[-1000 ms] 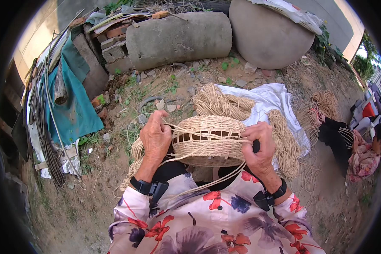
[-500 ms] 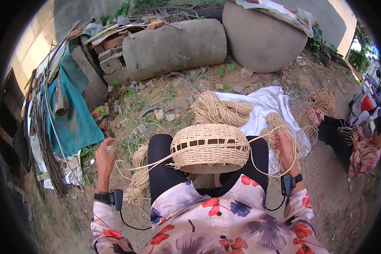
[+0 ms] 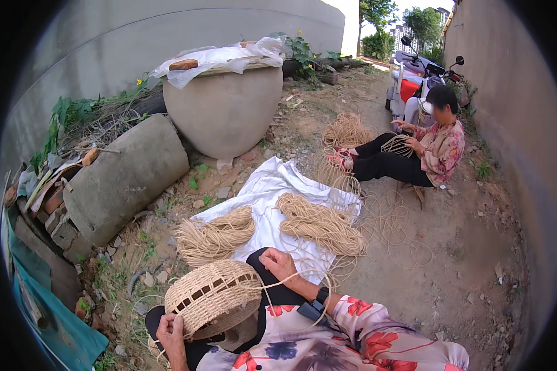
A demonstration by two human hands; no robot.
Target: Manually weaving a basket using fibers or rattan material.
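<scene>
A round woven basket of pale twisted cord rests tilted on my lap, with a band of open gaps around its side. My left hand is closed on the basket's near left edge. Over my right knee, beyond the basket's right side, my right hand has its fingers curled together; whether a strand lies in them cannot be made out. A loose cord runs from the basket under the right wrist and loops around it. Two cord bundles, one on the left and one on the right, lie just ahead.
A white sheet lies under the bundles. At the right, another person sits with cord strands, near more coiled cord and a parked scooter. A large clay pot and a concrete cylinder stand along the left wall.
My view has swung to the right, toward the other person. My left hand, earlier apart from the basket, now grips its edge. My right hand has come closer to the basket.
</scene>
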